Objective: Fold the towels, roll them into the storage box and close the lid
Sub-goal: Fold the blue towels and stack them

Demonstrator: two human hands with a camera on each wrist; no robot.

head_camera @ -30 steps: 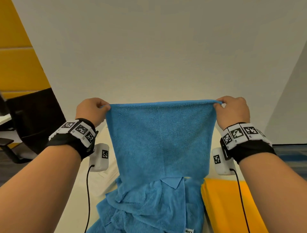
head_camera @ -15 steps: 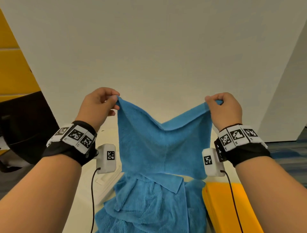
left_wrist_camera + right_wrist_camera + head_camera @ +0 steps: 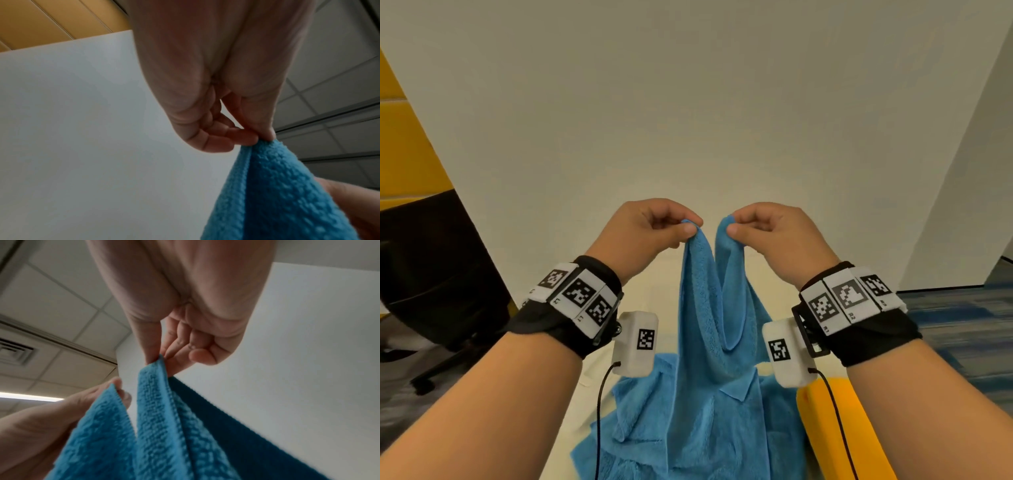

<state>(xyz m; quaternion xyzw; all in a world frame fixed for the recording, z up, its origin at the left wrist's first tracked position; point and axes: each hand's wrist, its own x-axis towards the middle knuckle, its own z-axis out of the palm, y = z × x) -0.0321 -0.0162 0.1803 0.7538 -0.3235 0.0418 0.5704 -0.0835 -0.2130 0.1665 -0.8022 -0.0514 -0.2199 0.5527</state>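
— Towel [image 3: 717, 308] status? I see blue terry hanging at the frame's centre.

— My left hand [image 3: 650, 229] pinches one top corner between thumb and fingertips; just right of it my right hand [image 3: 767, 231] pinches the other. A second ago those corners were stretched wide with the top edge taut; now they sit almost touching, so the cloth hangs doubled with a deep crease down its middle.

— Meaning?

— I judge the first fold is nearly made. The lower end trails onto more blue cloth heaped at bottom centre, beside a yellow towel [image 3: 835, 431] at lower right. I can't see the storage box.
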